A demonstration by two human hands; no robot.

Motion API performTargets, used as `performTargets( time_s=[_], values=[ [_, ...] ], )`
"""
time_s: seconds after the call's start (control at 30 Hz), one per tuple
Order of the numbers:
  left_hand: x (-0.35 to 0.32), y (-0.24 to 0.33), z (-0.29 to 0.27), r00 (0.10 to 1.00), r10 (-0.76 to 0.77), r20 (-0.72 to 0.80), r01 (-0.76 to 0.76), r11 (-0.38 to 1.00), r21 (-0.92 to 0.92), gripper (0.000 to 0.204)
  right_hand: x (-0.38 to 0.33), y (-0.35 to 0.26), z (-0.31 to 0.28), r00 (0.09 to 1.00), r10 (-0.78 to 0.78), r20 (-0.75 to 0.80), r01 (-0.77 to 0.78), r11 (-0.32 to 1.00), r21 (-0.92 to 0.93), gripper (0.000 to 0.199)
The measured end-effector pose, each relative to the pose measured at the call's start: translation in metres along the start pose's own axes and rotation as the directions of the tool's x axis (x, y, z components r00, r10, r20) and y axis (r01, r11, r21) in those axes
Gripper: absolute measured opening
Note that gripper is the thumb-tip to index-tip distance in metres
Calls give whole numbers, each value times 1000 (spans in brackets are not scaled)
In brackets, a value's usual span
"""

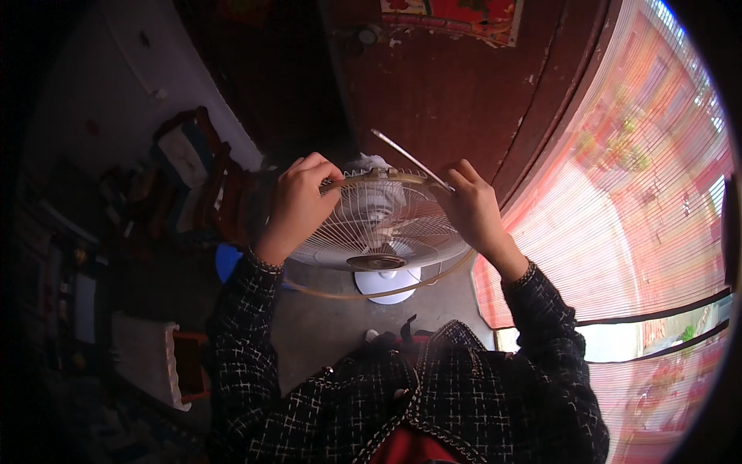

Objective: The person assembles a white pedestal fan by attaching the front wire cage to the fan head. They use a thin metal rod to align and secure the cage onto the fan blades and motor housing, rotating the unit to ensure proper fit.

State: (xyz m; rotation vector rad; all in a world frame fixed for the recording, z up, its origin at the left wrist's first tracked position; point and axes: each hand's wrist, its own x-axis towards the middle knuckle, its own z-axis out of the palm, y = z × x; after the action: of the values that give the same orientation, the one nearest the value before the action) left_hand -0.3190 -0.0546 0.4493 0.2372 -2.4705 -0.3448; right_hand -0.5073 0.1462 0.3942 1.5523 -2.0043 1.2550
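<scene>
The left hand (297,203) gripped the top rim of the fan guard (379,228) (white wire, on a standing fan); the right hand (473,209) pinched a thin screwdriver (410,158) against that rim; the band (371,292) hung loose below.

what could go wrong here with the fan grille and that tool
1. The right hand works a thin screwdriver-like tool at the top of the rim band; a slip could jab the left hand gripping close beside it.
2. The band hangs loose below the wire grille, so the grille might drop off.
3. The fan stands on a small round base and could tip.
</scene>
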Motion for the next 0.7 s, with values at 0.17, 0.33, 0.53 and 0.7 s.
performTargets(
  time_s=[0.17,0.33,0.53,0.7],
  values=[
    [-2,-5,0,996,-74,47,79,991,-108,12,1,1,-5,996,37,83,-49,987,154,17],
    [-1,-3,-2,992,-66,109,82,985,-150,13,9,10,-9,986,-31,165,-14,965,263,19],
    [-5,-5,-1,994,-65,93,77,989,-130,11,17,15,-12,951,-69,302,4,978,210,20],
    [0,3,-4,988,-92,123,105,989,-100,10,24,25,-8,919,-104,381,77,993,84,22]
  ],
)
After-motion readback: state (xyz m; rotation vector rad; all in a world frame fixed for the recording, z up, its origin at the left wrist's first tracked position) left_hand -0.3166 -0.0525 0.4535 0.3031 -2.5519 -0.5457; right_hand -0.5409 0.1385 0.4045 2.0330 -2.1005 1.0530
